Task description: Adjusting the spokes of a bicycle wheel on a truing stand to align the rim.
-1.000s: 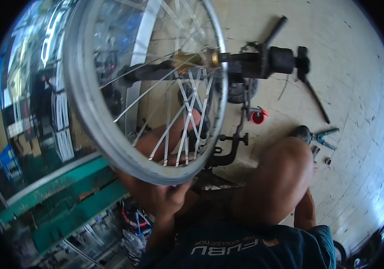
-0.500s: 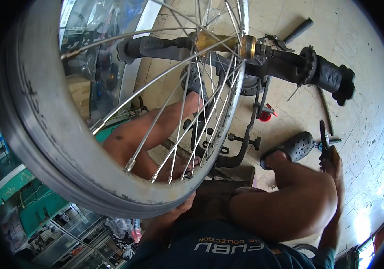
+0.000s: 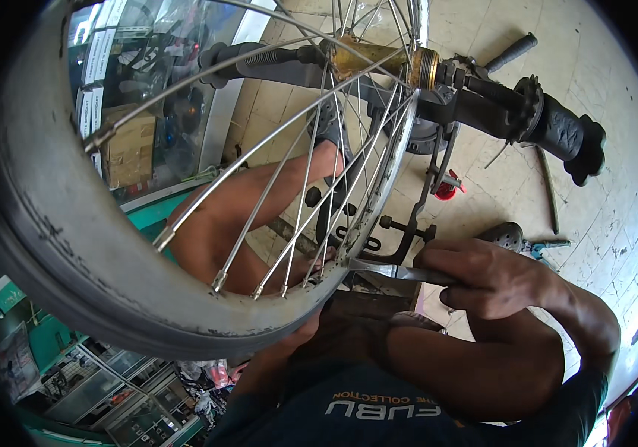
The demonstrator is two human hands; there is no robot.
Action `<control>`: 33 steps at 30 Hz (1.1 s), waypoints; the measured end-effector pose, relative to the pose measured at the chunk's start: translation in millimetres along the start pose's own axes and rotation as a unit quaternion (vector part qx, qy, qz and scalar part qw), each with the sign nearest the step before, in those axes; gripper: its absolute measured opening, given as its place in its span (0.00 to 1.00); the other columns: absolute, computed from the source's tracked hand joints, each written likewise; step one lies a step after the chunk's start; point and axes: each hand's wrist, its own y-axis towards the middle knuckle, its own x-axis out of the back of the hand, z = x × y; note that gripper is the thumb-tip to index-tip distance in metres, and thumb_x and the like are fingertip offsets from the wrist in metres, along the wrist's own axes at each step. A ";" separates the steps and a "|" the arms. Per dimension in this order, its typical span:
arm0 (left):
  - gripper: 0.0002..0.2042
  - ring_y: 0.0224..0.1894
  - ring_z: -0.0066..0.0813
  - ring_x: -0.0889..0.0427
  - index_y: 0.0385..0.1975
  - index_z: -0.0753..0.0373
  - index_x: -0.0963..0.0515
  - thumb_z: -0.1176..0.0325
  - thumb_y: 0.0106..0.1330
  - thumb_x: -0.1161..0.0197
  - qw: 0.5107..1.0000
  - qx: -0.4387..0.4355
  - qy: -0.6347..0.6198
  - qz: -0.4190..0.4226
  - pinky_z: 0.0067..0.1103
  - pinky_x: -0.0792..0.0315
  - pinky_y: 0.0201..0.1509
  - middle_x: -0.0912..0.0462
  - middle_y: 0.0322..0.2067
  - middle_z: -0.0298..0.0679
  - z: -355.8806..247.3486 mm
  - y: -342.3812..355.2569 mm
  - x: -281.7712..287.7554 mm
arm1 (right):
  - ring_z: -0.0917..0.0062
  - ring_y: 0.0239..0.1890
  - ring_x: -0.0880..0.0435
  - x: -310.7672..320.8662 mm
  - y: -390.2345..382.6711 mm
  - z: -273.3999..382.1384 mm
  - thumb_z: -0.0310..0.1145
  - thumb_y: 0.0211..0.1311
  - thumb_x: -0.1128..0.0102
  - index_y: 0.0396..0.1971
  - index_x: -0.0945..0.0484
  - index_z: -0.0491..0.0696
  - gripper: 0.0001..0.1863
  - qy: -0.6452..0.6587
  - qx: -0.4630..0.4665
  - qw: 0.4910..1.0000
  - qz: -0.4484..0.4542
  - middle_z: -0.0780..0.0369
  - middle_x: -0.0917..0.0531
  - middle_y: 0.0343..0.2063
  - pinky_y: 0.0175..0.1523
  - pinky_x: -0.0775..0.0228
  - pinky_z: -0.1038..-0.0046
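Observation:
A spoked wheel (image 3: 121,287) with a worn grey rim fills the left and middle, its brass-coloured hub (image 3: 367,61) mounted in a black wheel stand (image 3: 386,257). My left hand (image 3: 305,328) is at the near lower edge of the wheel, gripping it from behind; most of the hand is hidden, with fingertips showing beyond the spokes. My right hand (image 3: 483,276) is closed around a flat metal tool (image 3: 375,267), whose pale end touches or nearly touches the rim's right side by the spoke ends. The tool's exact kind is unclear.
On the tiled floor lie a red round object (image 3: 446,190), a thin rod (image 3: 548,190) and a dark-handled tool (image 3: 513,51). A black knob (image 3: 586,153) juts out at the stand's right. Glass cases (image 3: 162,89) with a cardboard box (image 3: 129,145) stand left.
My right hand has moved from beside my right knee leftward to the wheel, bringing the tool against or close to the rim. The wheel and stand appear slightly shifted in view.

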 end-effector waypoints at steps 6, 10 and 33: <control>0.26 0.54 0.54 0.17 0.68 0.67 0.38 0.71 0.70 0.45 1.000 -0.004 -0.006 -0.010 0.47 0.21 0.61 0.24 0.56 0.56 -9.5 8.0 -4.9 | 0.57 0.39 0.22 -14.4 -1.2 -7.2 0.23 0.59 0.44 0.47 0.26 0.41 0.15 -0.047 0.039 0.996 -0.065 0.53 0.22 0.40 0.44 0.29 0.62; 0.27 0.53 0.54 0.17 0.68 0.66 0.38 0.72 0.69 0.45 1.000 -0.009 -0.015 -0.015 0.48 0.22 0.61 0.24 0.55 0.57 -17.9 17.3 -8.4 | 0.58 0.37 0.22 -19.6 -3.0 -3.4 0.21 0.55 0.44 0.47 0.27 0.41 0.17 -0.081 0.073 0.987 -0.118 0.52 0.22 0.42 0.41 0.31 0.63; 0.16 0.31 0.37 0.18 0.52 0.64 0.26 0.64 0.68 0.43 0.965 -0.046 0.223 -0.133 0.27 0.24 0.39 0.15 0.35 0.45 -46.6 27.7 -12.8 | 0.53 0.40 0.20 -48.9 9.1 -3.6 0.26 0.59 0.41 0.49 0.32 0.41 0.19 -0.171 0.086 0.968 -0.161 0.51 0.28 0.45 0.45 0.26 0.56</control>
